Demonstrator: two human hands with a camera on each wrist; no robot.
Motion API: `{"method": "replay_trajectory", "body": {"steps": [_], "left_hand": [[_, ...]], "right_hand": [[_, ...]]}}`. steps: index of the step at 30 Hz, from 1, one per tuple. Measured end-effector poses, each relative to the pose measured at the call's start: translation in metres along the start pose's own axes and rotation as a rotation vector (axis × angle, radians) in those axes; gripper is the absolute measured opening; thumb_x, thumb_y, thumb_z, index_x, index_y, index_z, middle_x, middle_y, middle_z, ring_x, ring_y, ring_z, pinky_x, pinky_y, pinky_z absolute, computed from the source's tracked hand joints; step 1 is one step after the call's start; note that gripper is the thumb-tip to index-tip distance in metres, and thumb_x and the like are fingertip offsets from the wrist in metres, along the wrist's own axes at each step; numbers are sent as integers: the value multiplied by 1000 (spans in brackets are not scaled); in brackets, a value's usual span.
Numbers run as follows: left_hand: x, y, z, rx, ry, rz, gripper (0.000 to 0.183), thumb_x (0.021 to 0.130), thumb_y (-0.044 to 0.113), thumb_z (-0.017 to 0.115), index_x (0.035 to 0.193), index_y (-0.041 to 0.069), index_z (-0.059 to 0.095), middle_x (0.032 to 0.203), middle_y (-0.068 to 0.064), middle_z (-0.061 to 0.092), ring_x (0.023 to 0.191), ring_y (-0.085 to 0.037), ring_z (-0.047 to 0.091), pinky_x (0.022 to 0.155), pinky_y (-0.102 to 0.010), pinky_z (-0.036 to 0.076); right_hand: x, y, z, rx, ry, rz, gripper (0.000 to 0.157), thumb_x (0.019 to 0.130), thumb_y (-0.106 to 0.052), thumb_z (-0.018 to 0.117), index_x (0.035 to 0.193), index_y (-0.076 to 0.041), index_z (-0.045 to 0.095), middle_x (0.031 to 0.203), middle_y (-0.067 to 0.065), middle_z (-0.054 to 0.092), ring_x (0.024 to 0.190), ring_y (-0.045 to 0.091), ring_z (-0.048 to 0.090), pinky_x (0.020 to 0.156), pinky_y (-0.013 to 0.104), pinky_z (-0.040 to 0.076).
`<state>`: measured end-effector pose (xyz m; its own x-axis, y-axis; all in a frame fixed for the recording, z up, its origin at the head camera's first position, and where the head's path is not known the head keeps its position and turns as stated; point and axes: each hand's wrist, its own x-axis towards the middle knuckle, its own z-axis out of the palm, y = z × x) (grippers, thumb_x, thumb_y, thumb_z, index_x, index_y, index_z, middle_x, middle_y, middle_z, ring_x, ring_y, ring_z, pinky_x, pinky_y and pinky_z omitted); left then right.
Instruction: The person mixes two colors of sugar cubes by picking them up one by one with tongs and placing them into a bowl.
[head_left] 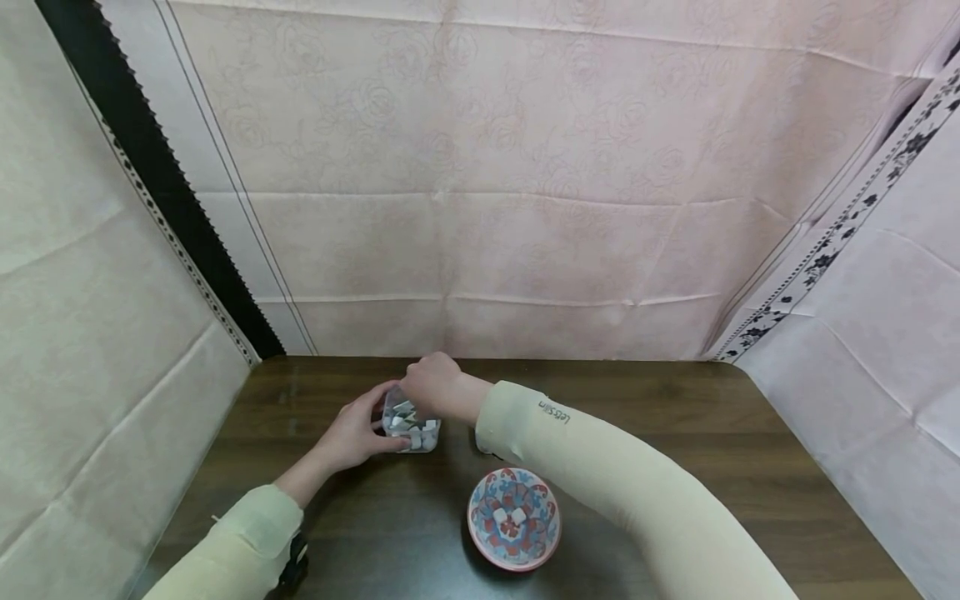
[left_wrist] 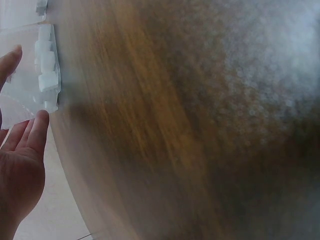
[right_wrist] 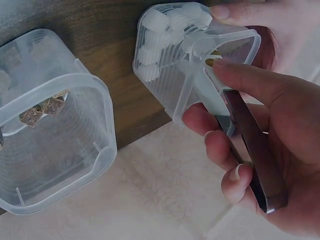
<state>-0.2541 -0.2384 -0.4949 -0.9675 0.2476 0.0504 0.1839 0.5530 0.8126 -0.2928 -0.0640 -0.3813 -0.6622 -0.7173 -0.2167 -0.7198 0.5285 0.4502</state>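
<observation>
Picking from the box [right_wrist: 170,91] seemed the step: the left hand [head_left: 351,435] had its fingers around it, left of and beyond the bowl [head_left: 513,552]; the right hand's [head_left: 435,385] fingers clenched tongs [right_wrist: 255,155] at its opening. 2 cubes [head_left: 500,516] lay in the bowl. Next presumably called for gently pinching 1 more.

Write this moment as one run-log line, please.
left hand: grips tub | right hand: holds tongs at same tub | bowl: two white cubes
</observation>
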Motion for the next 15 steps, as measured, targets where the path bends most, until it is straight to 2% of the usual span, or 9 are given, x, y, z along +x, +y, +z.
{"method": "replay_trajectory", "body": {"steps": [5,10,15], "left_hand": [[0,-1,0,-5,-2,-4,94,87,21,93,163,10,38,160,-23,46,140,-43,53,106,-48,57],[1,-1,-1,-3,-4,3,94,87,21,92,163,10,38,160,-22,47,140,-43,54,106,-49,57],[2,-2,-1,-8,-4,5,93,87,21,92,162,11,39,160,-21,48,141,-42,54,107,-49,56]], "right_hand": [[0,-2,1,-2,0,-10,34,102,-42,72,131,-24,76,114,-4,77,90,14,73,75,30,63],[-2,-3,1,-19,13,-12,25,104,-35,69,124,-24,78,112,-4,78,89,13,72,73,30,63],[-7,2,0,-18,16,-8,26,103,-40,71,125,-27,78,109,-6,78,86,12,71,71,30,63]]}}
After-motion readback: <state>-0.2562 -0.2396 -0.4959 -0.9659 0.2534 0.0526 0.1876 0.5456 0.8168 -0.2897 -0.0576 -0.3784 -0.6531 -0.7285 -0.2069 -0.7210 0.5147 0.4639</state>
